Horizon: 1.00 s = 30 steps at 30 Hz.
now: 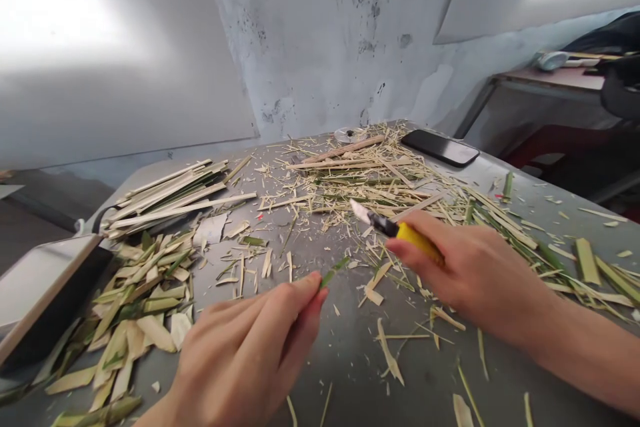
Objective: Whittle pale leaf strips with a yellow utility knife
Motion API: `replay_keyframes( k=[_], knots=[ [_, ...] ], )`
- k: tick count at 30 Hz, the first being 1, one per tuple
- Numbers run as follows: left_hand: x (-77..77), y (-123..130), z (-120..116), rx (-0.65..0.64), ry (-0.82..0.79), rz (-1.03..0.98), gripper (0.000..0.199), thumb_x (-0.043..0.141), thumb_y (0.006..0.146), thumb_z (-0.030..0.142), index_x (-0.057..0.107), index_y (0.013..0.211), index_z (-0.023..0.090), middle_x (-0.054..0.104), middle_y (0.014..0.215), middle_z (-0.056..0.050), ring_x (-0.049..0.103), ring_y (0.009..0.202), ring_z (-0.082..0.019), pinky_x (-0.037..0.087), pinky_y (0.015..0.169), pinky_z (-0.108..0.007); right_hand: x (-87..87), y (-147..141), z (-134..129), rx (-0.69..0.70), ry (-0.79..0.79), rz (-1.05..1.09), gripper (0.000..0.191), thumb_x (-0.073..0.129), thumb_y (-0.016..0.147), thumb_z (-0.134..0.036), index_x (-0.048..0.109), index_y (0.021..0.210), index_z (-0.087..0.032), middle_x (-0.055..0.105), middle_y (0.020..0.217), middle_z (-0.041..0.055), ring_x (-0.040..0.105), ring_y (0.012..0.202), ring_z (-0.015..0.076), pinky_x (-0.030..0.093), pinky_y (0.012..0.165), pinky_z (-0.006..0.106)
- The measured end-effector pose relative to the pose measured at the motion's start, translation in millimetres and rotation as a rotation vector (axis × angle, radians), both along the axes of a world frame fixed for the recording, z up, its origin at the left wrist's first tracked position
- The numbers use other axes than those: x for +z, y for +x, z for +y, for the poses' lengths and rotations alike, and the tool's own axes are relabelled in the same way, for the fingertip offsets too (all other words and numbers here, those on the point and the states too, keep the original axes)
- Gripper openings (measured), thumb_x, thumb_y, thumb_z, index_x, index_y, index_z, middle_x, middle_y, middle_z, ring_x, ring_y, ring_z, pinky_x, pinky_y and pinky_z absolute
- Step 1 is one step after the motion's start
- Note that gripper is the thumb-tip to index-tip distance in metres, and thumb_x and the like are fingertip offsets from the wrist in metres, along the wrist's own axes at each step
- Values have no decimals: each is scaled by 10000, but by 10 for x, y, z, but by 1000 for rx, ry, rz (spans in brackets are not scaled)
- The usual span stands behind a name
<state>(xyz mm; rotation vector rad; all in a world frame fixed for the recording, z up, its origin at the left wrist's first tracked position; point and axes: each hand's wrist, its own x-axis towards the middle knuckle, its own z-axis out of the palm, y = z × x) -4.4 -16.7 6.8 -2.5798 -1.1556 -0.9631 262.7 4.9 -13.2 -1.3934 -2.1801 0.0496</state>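
Note:
My right hand (470, 273) grips a yellow utility knife (395, 230), its blade pointing up and to the left over the grey table (350, 353). Lower down and nearer to me, my left hand (250, 347) pinches a thin green bamboo sliver (334, 271) between thumb and fingertips. The sliver's tip sticks out toward the knife, with a gap between the two. Both hands hover over scattered shavings.
A stack of long split bamboo strips (170, 197) lies at the back left, with short offcuts (135, 307) heaped below it. Fine shavings (370, 177) cover the back centre. A black phone (440, 147) rests at the far edge. Green strips (585, 263) lie at right.

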Motion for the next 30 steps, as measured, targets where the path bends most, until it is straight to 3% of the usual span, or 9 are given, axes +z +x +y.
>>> replay_keyframes(
  k=[5,9,12,15,20,24,27,30],
  knots=[
    [14,14,70,-16,49,16,56,574,1006,172,605,971,203,710,667,80,650,472,-54,457,473,-200,53,-241,-264,246,-50,35,349,394,1086,-486,501,864,-238,544,555,-88,519,420,101,324,432,261],
    [19,19,30,-56,60,-6,74,593,976,114,601,995,185,748,723,63,696,536,-63,478,506,-202,-48,-214,-174,207,-18,-18,391,381,1083,-509,478,815,-241,569,558,-69,531,414,115,305,436,277],
    [31,5,-48,-76,9,16,85,596,980,137,624,1044,186,795,801,41,744,613,-79,521,562,-187,-109,-15,52,12,-22,-106,437,357,1076,-543,478,785,-241,514,482,-63,493,382,137,270,434,276],
    [38,-1,-59,-36,6,-20,97,570,997,170,638,1064,189,798,785,46,750,611,-79,552,603,-166,-57,125,168,-146,-8,-97,435,386,1064,-553,472,777,-238,462,471,-68,464,407,132,265,464,266],
    [16,12,91,99,-11,-91,95,588,1002,238,662,942,233,694,579,113,636,407,-54,480,444,-156,95,-49,-54,93,-41,105,397,420,1069,-522,476,805,-232,438,506,-98,413,400,81,284,460,242],
    [0,18,138,78,6,-62,122,567,1015,263,656,943,222,697,584,98,640,410,-62,468,428,-161,47,-231,-237,185,-139,111,386,425,1067,-527,490,819,-238,499,547,-85,461,438,95,289,466,257],
    [-17,28,97,47,51,-51,84,569,1012,213,643,972,209,709,606,89,654,434,-68,495,471,-172,-43,-242,-218,195,-171,86,424,382,1066,-562,483,809,-240,531,565,-70,471,444,109,268,473,277],
    [-29,38,13,-19,47,-68,95,601,981,149,643,1054,192,775,717,61,709,525,-68,538,551,-162,-91,-134,-62,76,-203,19,458,339,1064,-580,483,793,-240,539,543,-49,483,448,134,247,485,289]
  ],
)
